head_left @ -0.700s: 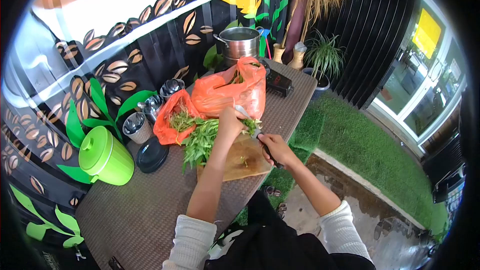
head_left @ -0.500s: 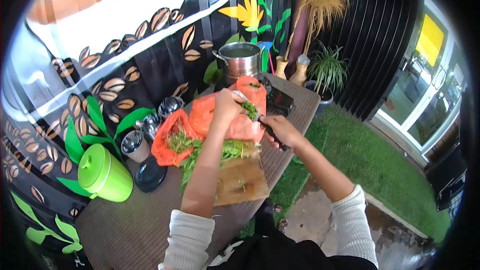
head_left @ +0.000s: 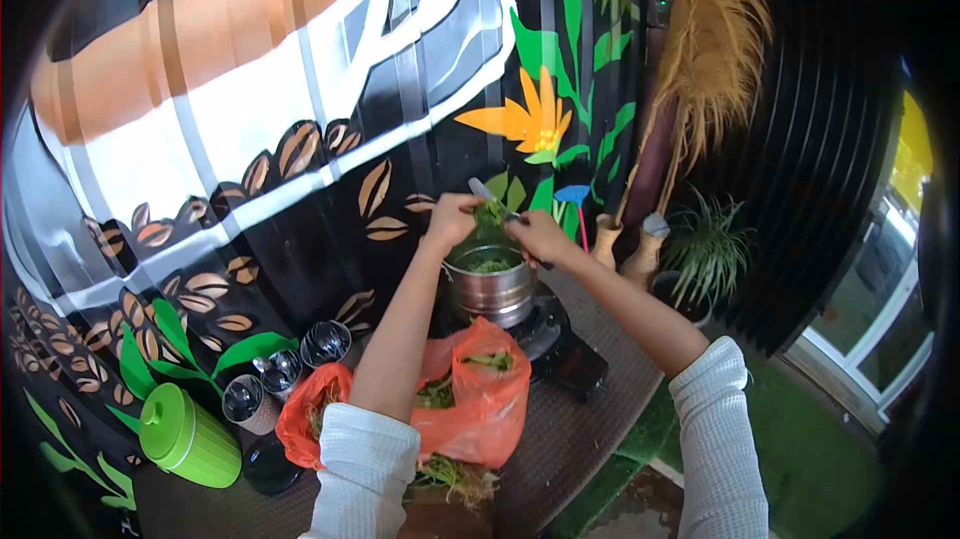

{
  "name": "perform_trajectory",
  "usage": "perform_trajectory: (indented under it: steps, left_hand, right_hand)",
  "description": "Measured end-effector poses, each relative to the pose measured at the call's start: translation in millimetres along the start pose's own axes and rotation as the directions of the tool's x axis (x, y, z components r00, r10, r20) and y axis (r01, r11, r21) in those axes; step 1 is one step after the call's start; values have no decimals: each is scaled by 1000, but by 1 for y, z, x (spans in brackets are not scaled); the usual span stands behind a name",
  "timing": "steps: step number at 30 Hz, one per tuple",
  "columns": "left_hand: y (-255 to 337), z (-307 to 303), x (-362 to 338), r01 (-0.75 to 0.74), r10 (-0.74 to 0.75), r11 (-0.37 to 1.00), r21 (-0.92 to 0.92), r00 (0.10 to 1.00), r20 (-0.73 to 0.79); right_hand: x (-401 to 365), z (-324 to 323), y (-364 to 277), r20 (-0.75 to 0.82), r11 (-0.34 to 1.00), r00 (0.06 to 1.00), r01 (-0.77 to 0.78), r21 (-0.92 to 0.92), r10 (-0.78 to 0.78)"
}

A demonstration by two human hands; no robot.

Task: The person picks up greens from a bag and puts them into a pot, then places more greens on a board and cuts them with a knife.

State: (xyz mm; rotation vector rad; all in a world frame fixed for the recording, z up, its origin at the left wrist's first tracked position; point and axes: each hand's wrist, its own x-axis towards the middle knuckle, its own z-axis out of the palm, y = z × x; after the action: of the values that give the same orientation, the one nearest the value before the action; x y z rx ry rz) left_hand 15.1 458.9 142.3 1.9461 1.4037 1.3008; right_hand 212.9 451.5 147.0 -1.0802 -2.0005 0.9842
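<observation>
Above the steel pot (head_left: 490,291), both my hands are close together with chopped green leaves (head_left: 489,213) between them. My right hand (head_left: 541,238) grips a knife (head_left: 478,186) by its dark handle, and the blade points up and to the left. Curled at the blade, my left hand (head_left: 452,222) is closed on the leaves. More chopped greens (head_left: 488,265) show inside the pot, which stands on a black stove (head_left: 572,359). Nearer me lies an orange plastic bag (head_left: 485,409) with greens in it, and rooted stems (head_left: 455,477) rest on the wooden board (head_left: 450,519).
At left stand a green lidded container (head_left: 188,436), a black lid-like object (head_left: 270,466) and several cups with cutlery (head_left: 281,371). A second orange bag (head_left: 310,417) holds stems. Behind the pot is a painted wall (head_left: 300,289). Vases (head_left: 645,251) and a potted plant (head_left: 708,249) stand right.
Both hands have moved forward from over the orange bag to above the pot, carrying the knife and chopped leaves. Greens now show in the pot. The view has tilted up.
</observation>
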Motion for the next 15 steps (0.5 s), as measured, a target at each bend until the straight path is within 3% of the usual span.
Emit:
perform_trajectory:
  steps: [1,2,3,4,5,6,8,10,12,13,14,15]
  left_hand:
    - [-50,15,19,-177,179,984,22,977,-114]
    - [-75,21,28,-166,197,963,210,971,-136]
    - [-48,17,12,-34,80,925,379,991,-104]
    - [-43,21,2,-67,113,944,324,986,-125]
    - [-46,23,0,9,27,943,332,994,-104]
    - [-48,25,0,85,-60,937,339,995,-84]
    - [-46,32,-3,115,-83,919,377,992,-99]
    - [-48,41,-7,144,-110,901,408,988,-105]
    - [-48,46,-10,39,-36,825,564,999,-17]
    - [-48,49,-13,26,-13,834,551,1000,-27]
    - [-47,51,-12,23,-13,836,548,1000,-23]
    - [-47,53,-11,102,-102,822,560,994,-32]
  right_hand:
    - [6,-2,6,-36,984,999,-1,-177,-6]
    - [9,-3,12,-74,937,997,-10,-348,-17]
    - [15,-1,30,-116,883,985,63,-465,-131]
    - [23,-1,46,-144,807,958,121,-578,-247]
    - [26,-5,46,-113,821,983,54,-568,-143]
    - [29,-8,51,-112,821,982,63,-568,-152]
    - [29,-13,69,-83,802,955,190,-566,-285]
    - [25,-18,75,-50,755,946,222,-617,-319]
    - [13,-23,76,40,635,918,304,-710,-394]
    - [4,-27,70,89,548,900,335,-766,-426]
    - [2,-27,72,87,548,902,330,-769,-422]
    - [-1,-27,73,131,483,907,329,-812,-399]
